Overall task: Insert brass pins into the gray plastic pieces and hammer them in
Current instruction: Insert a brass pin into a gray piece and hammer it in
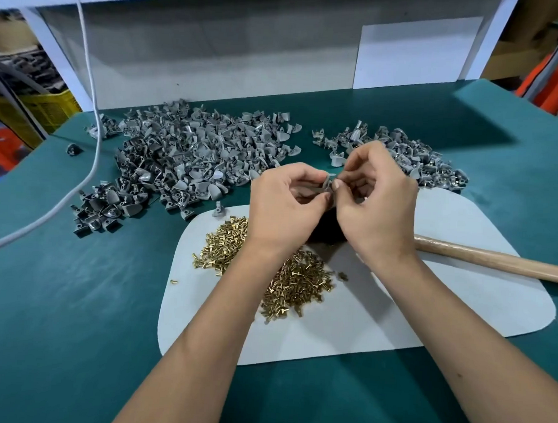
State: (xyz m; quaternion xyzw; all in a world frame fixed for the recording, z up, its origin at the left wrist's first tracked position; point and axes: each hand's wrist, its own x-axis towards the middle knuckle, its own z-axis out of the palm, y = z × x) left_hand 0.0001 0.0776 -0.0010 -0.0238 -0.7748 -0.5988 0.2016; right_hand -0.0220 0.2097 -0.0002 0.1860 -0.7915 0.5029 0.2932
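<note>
A small gray plastic piece (pixel 327 182), pinched between the left hand (pixel 284 202) and right hand (pixel 373 197) above the white mat (pixel 460 301), may be taking a pin, unseen, which could slip into the loose brass pins (pixel 287 276) below; no containers show.

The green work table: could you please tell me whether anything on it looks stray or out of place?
Yes: one dark plastic piece lies alone near the table's left edge, apart from the large gray pile. One brass pin also sits separate from the brass heap on the white mat.
</note>
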